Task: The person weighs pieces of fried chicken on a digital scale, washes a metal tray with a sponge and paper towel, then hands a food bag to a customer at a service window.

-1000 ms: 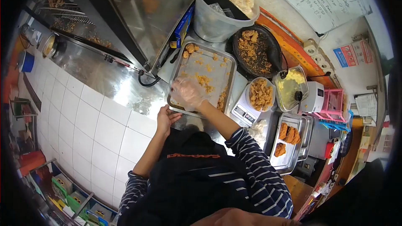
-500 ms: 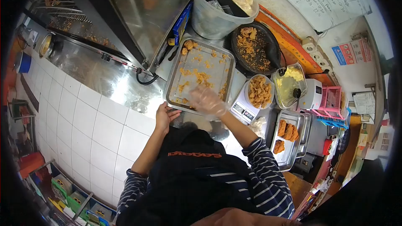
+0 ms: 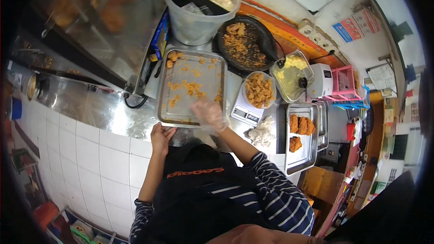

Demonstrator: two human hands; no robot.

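Note:
A steel tray (image 3: 212,65) with scattered orange fried crumbs (image 3: 192,88) lies on the steel counter in front of me. My left hand (image 3: 161,136) is bare and grips the tray's near edge at its left corner. My right hand (image 3: 209,115) wears a clear plastic glove and hovers over the tray's near right part, fingers spread, nothing visibly held. A white bowl of fried pieces (image 3: 258,90) stands on a small scale (image 3: 242,113) just right of the tray.
Behind the tray stand a large plastic bucket (image 3: 194,22) and a dark round pan of crumbs (image 3: 244,45). To the right are a clear lidded container (image 3: 291,76), a steel tray with fried cutlets (image 3: 300,131) and crumpled plastic (image 3: 262,133). White tiles lie to the left.
My gloved right hand swept from the tray's near left corner across to its near right side. My left hand stayed on the tray's edge. The camera shifted, moving the scene left.

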